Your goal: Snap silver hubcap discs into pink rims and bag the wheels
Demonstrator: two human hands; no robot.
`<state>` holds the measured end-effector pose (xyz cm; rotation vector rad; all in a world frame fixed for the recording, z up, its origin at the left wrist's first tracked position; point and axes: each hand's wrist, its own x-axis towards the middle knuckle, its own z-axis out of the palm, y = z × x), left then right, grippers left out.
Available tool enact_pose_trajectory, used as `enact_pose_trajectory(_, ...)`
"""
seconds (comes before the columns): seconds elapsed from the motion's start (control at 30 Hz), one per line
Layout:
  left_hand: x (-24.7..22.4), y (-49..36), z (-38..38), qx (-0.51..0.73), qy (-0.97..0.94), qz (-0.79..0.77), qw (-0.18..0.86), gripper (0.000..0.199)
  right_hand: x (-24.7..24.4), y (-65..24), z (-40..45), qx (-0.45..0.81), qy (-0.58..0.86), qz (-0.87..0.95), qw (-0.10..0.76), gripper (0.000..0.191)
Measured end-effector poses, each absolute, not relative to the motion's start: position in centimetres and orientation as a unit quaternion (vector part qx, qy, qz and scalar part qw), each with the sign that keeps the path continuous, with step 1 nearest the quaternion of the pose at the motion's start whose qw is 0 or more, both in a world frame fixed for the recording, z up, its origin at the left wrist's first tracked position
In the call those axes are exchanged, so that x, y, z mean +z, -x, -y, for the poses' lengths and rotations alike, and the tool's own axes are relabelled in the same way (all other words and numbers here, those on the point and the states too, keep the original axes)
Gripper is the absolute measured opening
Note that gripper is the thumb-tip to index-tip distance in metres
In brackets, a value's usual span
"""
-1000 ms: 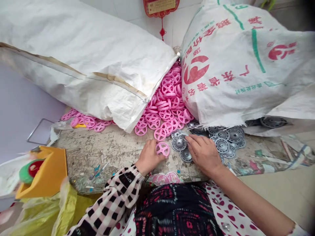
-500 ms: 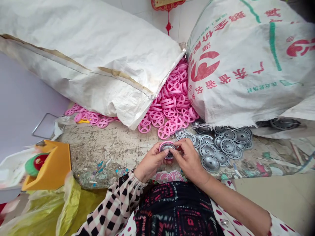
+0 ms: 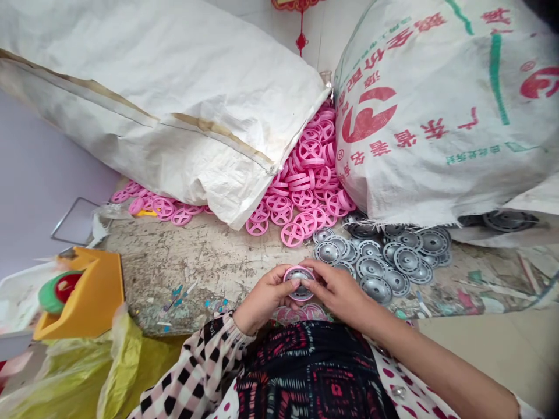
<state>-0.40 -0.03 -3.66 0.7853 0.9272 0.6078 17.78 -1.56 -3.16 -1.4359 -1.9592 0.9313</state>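
Left hand, right hand: both clamped on pink ring, six o'clock.
Grey disc: could slip askew from uneven thumb pressure.

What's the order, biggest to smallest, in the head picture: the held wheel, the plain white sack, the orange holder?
1. Plain white sack, easily the largest
2. Orange holder
3. Held wheel, clearly the smallest

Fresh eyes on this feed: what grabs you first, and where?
The bright pink wheels, heaped between the plain white sack and the printed sack. Below them, near the front edge of the worn bench, the left hand and right hand hold a pink-rimmed disc. Loose grey discs lie to the right.
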Motion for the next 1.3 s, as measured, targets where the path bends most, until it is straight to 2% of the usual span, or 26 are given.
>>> enact_pose_trajectory(0.17, -4.3, 1.3, -0.4, 0.140, -0.478, -0.525, 0.690, 0.034, -2.0, -20.2, 0.0, 0.065, 0.615, 0.780, 0.097, 0.031)
enact_pose_trajectory(0.23, -4.2, 1.5, -0.7, 0.109, -0.572, -0.551, 0.597, 0.030, -2.0, -20.6, -0.6, 0.012, 0.638, 0.769, 0.044, 0.034)
enact_pose_trajectory(0.3, -3.7, 1.6, -1.1, 0.088, -0.675, -0.558, 0.475, 0.036, -2.3, -20.8, -0.9, 0.004, 0.648, 0.761, 0.025, 0.037)
enact_pose_trajectory(0.4, -2.9, 1.5, -2.3, 0.079, -0.744, -0.565, 0.348, 0.046, -3.0, -21.0, -1.1, 0.030, 0.661, 0.749, 0.051, 0.038)
enact_pose_trajectory(0.5, -2.9, 0.8, -4.5, 0.139, -0.749, -0.573, 0.301, 0.041, -3.5, -21.4, -1.4, 0.083, 0.667, 0.732, 0.106, 0.033)
enact_pose_trajectory(0.6, -3.7, -0.4, -7.6, 0.199, -0.743, -0.575, 0.277, 0.048, -3.7, -21.9, -1.8, 0.162, 0.651, 0.719, 0.183, 0.025)
enact_pose_trajectory(0.7, -4.7, -1.6, -9.8, 0.190, -0.743, -0.570, 0.297, 0.051, -3.7, -21.9, -2.3, 0.252, 0.639, 0.675, 0.270, 0.021)
enact_pose_trajectory(0.8, -5.0, -2.1, -10.3, 0.205, -0.705, -0.581, 0.352, 0.035, -3.7, -21.0, -3.0, 0.349, 0.626, 0.582, 0.384, 0.023)
enact_pose_trajectory(0.87, -4.8, -1.9, -9.7, 0.249, -0.628, -0.581, 0.454, 0.030, -3.7, -20.1, -3.4, 0.404, 0.602, 0.517, 0.456, 0.026)
enact_pose_trajectory(0.93, -4.2, -1.4, -8.7, 0.288, -0.515, -0.542, 0.598, 0.028, -3.5, -19.1, -3.8, 0.440, 0.575, 0.463, 0.511, 0.028)
enact_pose_trajectory(1.03, -3.2, -0.3, -7.1, 0.312, -0.348, -0.442, 0.765, 0.034, -3.3, -17.9, -4.0, 0.488, 0.540, 0.374, 0.574, 0.035)
enact_pose_trajectory(1.17, -2.4, 0.2, -5.6, 0.341, -0.183, -0.344, 0.855, 0.035, -3.0, -16.4, -3.7, 0.570, 0.493, 0.308, 0.581, 0.039)
enact_pose_trajectory(1.3, -2.8, -0.9, -5.0, 0.362, -0.087, -0.313, 0.874, 0.036, -2.3, -15.0, -3.0, 0.614, 0.459, 0.341, 0.544, 0.036)
